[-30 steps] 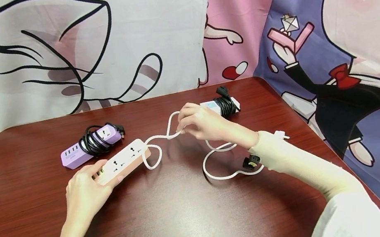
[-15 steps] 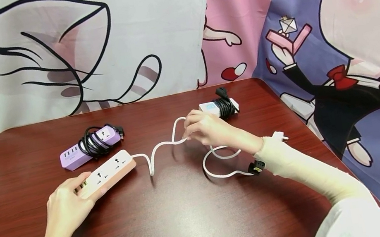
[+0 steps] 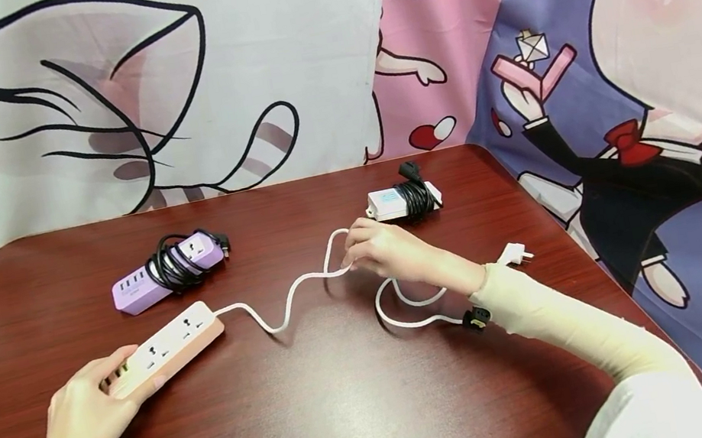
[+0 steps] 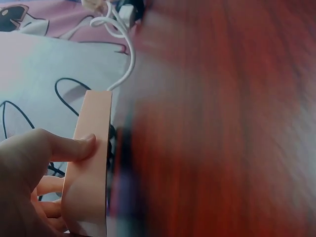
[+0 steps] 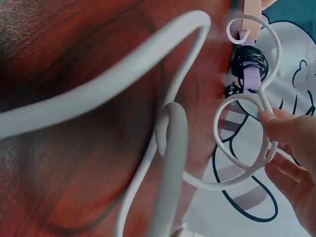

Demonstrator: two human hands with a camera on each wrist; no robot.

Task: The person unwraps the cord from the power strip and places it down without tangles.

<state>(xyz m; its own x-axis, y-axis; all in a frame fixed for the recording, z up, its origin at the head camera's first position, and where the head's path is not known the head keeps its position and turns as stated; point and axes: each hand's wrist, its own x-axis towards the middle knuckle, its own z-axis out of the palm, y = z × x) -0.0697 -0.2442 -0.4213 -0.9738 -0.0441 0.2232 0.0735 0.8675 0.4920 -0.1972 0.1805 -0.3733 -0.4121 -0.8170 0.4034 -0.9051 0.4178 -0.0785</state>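
My left hand (image 3: 86, 410) grips the near end of a white power strip (image 3: 167, 348) with peach-coloured sides. In the left wrist view the thumb lies along the peach side of the power strip (image 4: 91, 173) and fingers curl behind it. A white cord (image 3: 284, 321) runs from the strip's far end to my right hand (image 3: 391, 251), which pinches it. From the right wrist view, thumb and fingers of that hand (image 5: 291, 148) hold looped white cord (image 5: 217, 123). More cord curves under the right wrist, and its white plug (image 3: 514, 254) lies beyond the forearm.
Behind the white strip lies a purple power strip (image 3: 142, 285) wrapped in black cord. A small white power strip (image 3: 386, 204), wound with black cord, sits at the back right. The brown table (image 3: 329, 424) ends against a printed cloth backdrop (image 3: 295, 50).
My left hand has drawn the white strip left and toward me, stretching the cord between the hands. The right hand, still pinching the cord, has shifted slightly right and nearer.
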